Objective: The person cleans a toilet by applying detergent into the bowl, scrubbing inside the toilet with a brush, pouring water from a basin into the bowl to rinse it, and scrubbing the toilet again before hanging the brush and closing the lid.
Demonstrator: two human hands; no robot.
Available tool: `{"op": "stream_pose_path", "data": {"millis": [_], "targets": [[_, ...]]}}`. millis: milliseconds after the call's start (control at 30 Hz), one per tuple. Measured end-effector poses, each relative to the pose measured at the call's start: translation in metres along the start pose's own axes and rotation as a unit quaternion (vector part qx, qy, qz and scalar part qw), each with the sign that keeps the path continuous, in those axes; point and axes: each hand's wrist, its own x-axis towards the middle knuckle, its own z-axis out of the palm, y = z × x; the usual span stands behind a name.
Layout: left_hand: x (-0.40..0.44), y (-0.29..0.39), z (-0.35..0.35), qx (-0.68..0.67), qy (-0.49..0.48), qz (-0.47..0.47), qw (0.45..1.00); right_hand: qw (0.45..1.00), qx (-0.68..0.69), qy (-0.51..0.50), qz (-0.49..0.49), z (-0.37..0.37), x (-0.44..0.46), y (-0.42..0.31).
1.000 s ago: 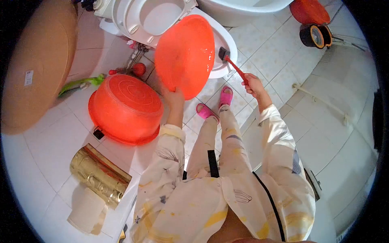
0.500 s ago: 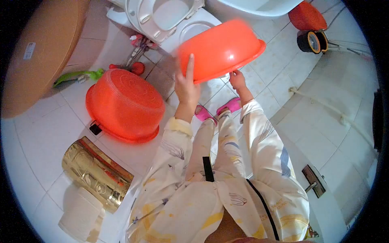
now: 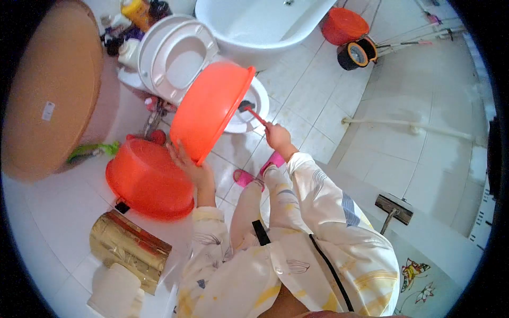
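Observation:
My left hand (image 3: 193, 169) holds an orange-red plastic basin (image 3: 204, 106) at its lower edge, fingers spread along the outer wall. Tilted on its side, the basin partly covers the white toilet bowl (image 3: 261, 98), its mouth facing right. In my right hand (image 3: 278, 138) is a thin red-handled brush (image 3: 256, 115) with a dark head. That head shows over the toilet bowl, beside the basin's rim; whether it touches either one, I cannot tell. A second orange-red basin (image 3: 151, 183) lies upside down just below my left hand.
The toilet lid (image 3: 151, 40) is up, with bottles (image 3: 135, 13) behind it. A white bathtub (image 3: 249, 45) stands beyond. At the right are a red basin (image 3: 344, 26), a black bucket (image 3: 352, 55), a pipe (image 3: 382, 122) and a squeegee (image 3: 393, 208). A gold bin (image 3: 130, 249) lies lower left.
The basin has swung left and tipped more upright, its mouth turning right. My right hand has come away from its rim, and the red-handled brush is now visible. The head view has shifted.

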Motion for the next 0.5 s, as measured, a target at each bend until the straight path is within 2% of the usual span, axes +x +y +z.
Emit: {"op": "stream_pose_path", "data": {"millis": [67, 167, 233, 267, 300, 333, 367, 433, 467, 500], "targets": [[0.002, 0.008, -0.003, -0.017, 0.015, 0.011, 1.0, 1.0, -0.009, -0.001, -0.027, -0.021, -0.008, -0.002], [0.01, 0.027, -0.005, 0.048, 0.021, 0.042, 0.998, 0.997, -0.025, 0.037, -0.069, -0.043, -0.008, 0.006], [0.018, 0.046, -0.001, -0.05, 0.041, 0.007, 0.998, 0.992, -0.064, 0.015, -0.105, -0.059, -0.004, 0.013], [0.022, 0.058, 0.005, -0.047, 0.047, 0.014, 0.998, 0.992, -0.058, 0.021, -0.109, -0.068, -0.001, 0.019], [0.024, 0.072, 0.01, -0.18, 0.037, -0.061, 0.981, 0.99, -0.063, 0.018, -0.125, -0.079, 0.001, 0.024], [0.028, 0.086, 0.016, -0.308, 0.03, -0.132, 0.942, 0.987, -0.068, 0.015, -0.147, -0.086, 0.008, 0.031], [0.029, 0.095, 0.024, -0.296, 0.048, -0.128, 0.945, 0.989, -0.063, -0.002, -0.137, -0.093, 0.015, 0.037], [0.036, 0.111, 0.046, -0.433, 0.078, -0.346, 0.829, 0.988, -0.053, -0.003, -0.144, -0.108, 0.03, 0.056], [0.046, 0.128, 0.051, -0.428, 0.103, -0.34, 0.831, 0.986, -0.046, 0.013, -0.157, -0.119, 0.034, 0.065], [0.063, 0.147, 0.056, -0.477, 0.087, -0.375, 0.79, 0.988, -0.03, 0.007, -0.153, -0.134, 0.04, 0.071]]}}
